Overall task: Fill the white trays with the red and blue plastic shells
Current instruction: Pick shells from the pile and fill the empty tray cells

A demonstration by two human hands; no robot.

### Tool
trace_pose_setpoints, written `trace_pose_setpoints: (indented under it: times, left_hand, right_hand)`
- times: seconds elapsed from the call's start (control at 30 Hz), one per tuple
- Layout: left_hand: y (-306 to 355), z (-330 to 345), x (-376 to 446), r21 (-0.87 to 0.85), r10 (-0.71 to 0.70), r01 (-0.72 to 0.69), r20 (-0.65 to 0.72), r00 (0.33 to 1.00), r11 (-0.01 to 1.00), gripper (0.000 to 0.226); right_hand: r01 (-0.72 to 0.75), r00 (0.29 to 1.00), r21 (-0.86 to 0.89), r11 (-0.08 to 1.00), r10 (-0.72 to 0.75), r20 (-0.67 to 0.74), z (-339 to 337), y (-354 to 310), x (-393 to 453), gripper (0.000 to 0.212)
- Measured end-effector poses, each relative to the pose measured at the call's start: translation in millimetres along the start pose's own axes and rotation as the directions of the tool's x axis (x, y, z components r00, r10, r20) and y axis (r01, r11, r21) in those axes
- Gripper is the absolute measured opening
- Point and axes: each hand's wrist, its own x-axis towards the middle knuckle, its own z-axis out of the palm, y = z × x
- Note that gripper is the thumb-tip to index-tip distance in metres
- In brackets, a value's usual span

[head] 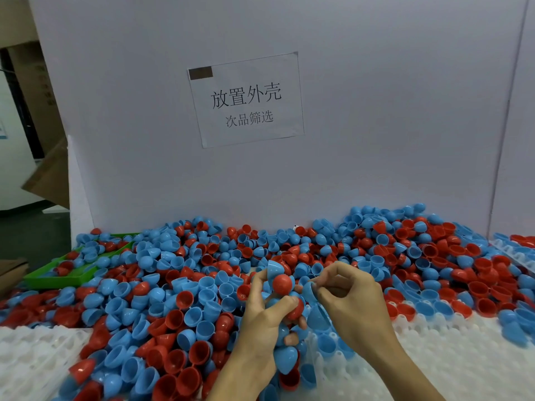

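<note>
A deep pile of red and blue plastic shells point(179, 287) covers the table from left to right. My left hand point(260, 319) grips a handful of shells, with a red shell point(282, 283) at the top and a blue one point(285, 358) at the bottom. My right hand point(350, 296) pinches a blue shell point(309, 290) right beside that handful. A white tray point(451, 357) with round pockets lies under and right of my hands, a few blue shells sitting in it. Another white tray point(31, 354) lies at the lower left.
A green tray point(58, 280) half buried in shells sits at the left. A white board point(347, 140) with a paper sign point(246, 102) stands behind the pile. One more white tray point(512, 253) shows at the right edge. Cardboard boxes point(43, 175) stand at the far left.
</note>
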Motion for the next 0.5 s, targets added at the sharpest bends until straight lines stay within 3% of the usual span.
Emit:
trace_pose_setpoints:
  times: [0.17, 0.33, 0.5]
  left_hand:
    - [1, 0, -1, -0.029, -0.01, 0.01, -0.004, 1.0, 1.0, 0.046]
    - [2, -1, 0, -0.068, -0.008, 0.005, -0.05, 0.999, 0.998, 0.045]
    - [3, -2, 1, -0.093, -0.013, 0.007, -0.056, 0.998, 0.996, 0.045]
  right_hand:
    - [0.036, 0.998, -0.037, 0.999, -0.033, 0.062, 2, -1, -2, 0.03]
    - [0.014, 0.963, -0.088, 0.996, 0.01, 0.27, -4, -1, -1, 0.033]
    - [-0.04, 0.892, -0.021, 0.999, 0.045, 0.449, -15, -1, 3, 0.037]
